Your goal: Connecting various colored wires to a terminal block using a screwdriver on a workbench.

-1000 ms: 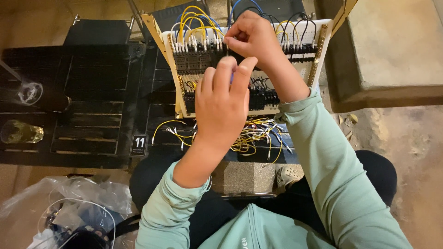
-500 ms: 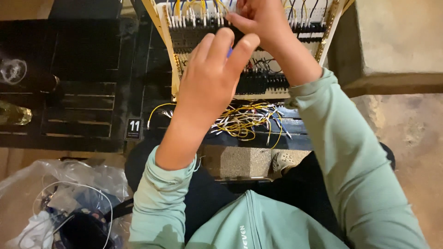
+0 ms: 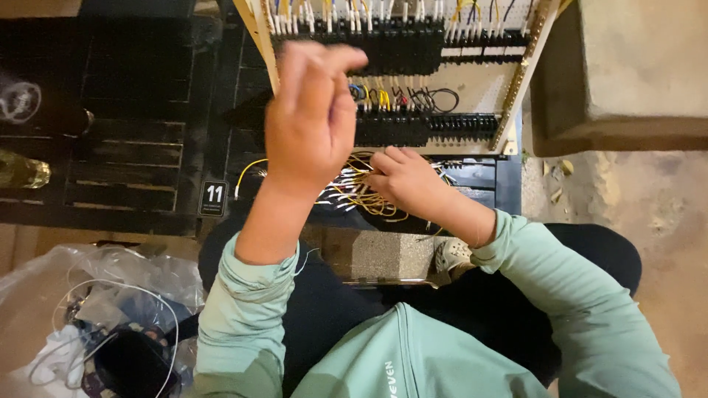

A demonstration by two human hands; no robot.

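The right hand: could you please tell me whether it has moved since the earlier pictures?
Yes. The right hand has dropped from the upper terminal row of the panel down to the loose wires below it.

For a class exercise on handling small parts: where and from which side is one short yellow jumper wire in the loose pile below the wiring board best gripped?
Probably pinch a short yellow jumper wire near one end, from above. The pile of loose wires lies flat and tangled below the white wiring board, so mid-lengths snag. The right hand rests on it; the left hand is raised at the board.
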